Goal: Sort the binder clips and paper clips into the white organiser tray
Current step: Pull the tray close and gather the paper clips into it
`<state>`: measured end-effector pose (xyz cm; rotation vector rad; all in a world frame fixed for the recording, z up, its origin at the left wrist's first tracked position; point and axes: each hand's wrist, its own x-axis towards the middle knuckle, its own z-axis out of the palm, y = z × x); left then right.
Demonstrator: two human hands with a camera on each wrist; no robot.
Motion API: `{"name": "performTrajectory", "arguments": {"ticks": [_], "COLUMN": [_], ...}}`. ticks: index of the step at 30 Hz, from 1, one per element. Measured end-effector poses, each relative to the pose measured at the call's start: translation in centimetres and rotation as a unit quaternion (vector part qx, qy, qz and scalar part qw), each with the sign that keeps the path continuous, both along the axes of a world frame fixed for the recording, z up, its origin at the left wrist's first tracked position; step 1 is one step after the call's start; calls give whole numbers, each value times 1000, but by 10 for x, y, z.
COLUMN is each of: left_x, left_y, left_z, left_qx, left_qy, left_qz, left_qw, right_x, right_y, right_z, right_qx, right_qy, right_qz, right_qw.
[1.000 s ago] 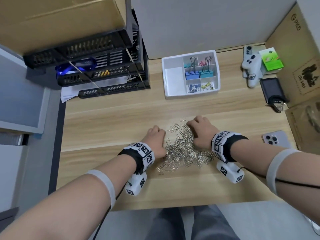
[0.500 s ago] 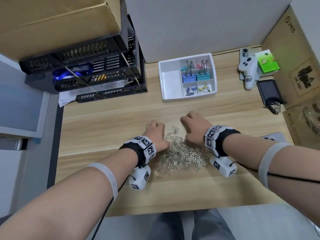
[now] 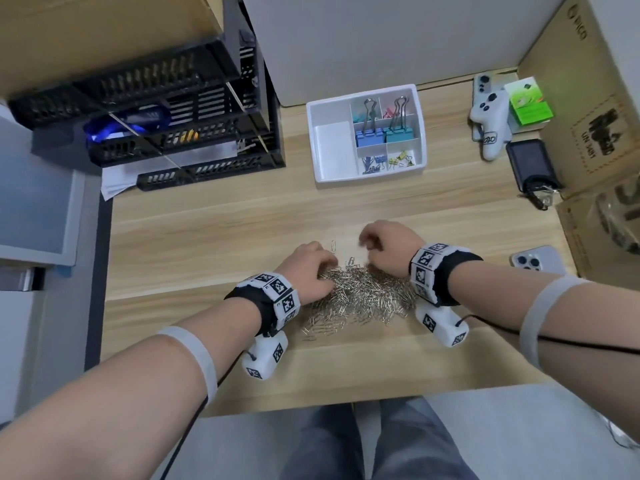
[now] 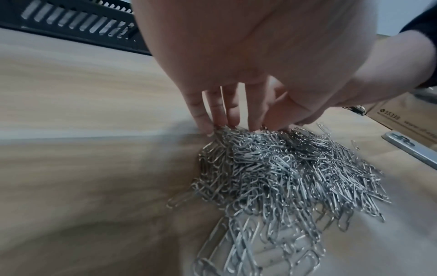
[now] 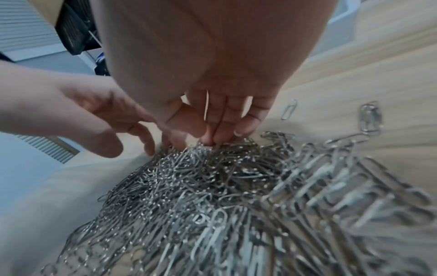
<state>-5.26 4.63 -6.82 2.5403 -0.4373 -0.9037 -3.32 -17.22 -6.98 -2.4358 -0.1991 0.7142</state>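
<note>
Near the bench's front edge, left hand [image 3: 313,271] and right hand [image 3: 388,249], fingers loosely curled, touch the paper clip pile [image 3: 360,299], gripping none.

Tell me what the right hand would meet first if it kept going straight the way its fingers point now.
The right hand points its fingers down, the tips already touching the far edge of the paper clip pile. It would meet those clips first, then probably the wooden desk under them.

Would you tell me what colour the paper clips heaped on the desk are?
The paper clips are plain silver metal, clearest in the left wrist view.
</note>
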Motion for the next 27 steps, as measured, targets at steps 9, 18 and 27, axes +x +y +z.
{"name": "performTrajectory", "arguments": {"ticks": [9, 18, 27], "left_x": [-14, -28, -25], "left_y": [35, -20, 21], "left_z": [2, -4, 24], "left_qx": [168, 139, 179], "left_qy": [12, 118, 90], "left_qz": [145, 130, 105], "left_qw": [975, 975, 974], "right_x": [-31, -62, -54], "right_y": [-70, 0, -63], "right_z": [0, -7, 13], "right_qx": [-167, -91, -129], "right_qy": [38, 30, 48], "right_qz": [-119, -64, -41], "right_qw": [978, 993, 990]}}
